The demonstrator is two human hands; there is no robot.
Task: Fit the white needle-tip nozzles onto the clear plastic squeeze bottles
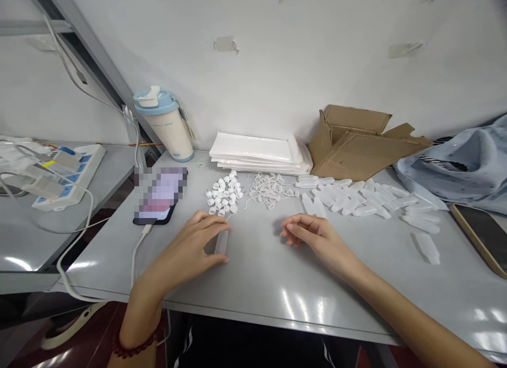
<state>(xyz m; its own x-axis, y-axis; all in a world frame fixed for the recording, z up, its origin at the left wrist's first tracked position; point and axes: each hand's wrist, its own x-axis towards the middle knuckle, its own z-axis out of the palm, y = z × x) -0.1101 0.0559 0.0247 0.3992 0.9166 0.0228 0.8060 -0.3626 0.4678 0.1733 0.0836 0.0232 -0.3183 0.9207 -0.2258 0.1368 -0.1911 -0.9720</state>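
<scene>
My left hand (194, 244) is curved around a small translucent plastic tube (222, 243), with the thumb by its lower end and the fingers at its upper end. A short thin strand shows above those fingertips. My right hand (307, 233) hovers low over the table, its fingers loosely curled and no object visible in them. Just beyond my left hand is a pile of small white caps (224, 195). To the right of the caps lie white loops with thin cords (269, 188). Many more translucent tubes (352, 199) are spread past my right hand.
Behind the piles are a stack of white flat packs (253, 149) and an open cardboard box (356, 146). A cup (166, 128) and a charging phone (160, 196) stand at left, near a power strip (73, 175). Another phone (483, 233) and blue cloth (467, 162) lie at right.
</scene>
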